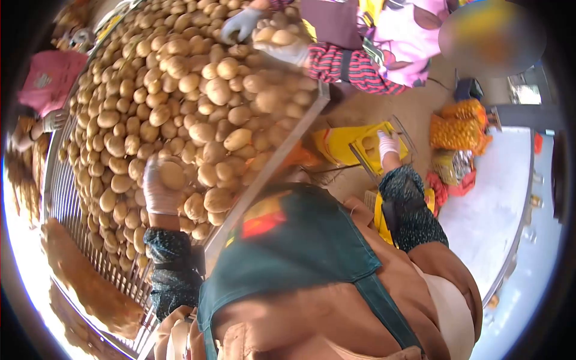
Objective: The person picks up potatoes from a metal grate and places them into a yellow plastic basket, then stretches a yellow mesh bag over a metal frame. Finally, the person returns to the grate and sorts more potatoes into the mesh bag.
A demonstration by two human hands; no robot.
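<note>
Potatoes (217,91) in tray (279,157) and yellow sack (336,144)

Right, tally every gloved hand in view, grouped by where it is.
Among the round brown potatoes, white-gloved left hand of the camera wearer: 1
By the yellow bag, white-gloved right hand of the camera wearer: 1
Across the pile, bluish-grey-gloved hand and white-gloved co-worker's hand: 2
Left edge of slatted metal table, pale-gloved hand: 1
Total: 5

A metal rim (282,153) stands between the hands (161,191).
</note>
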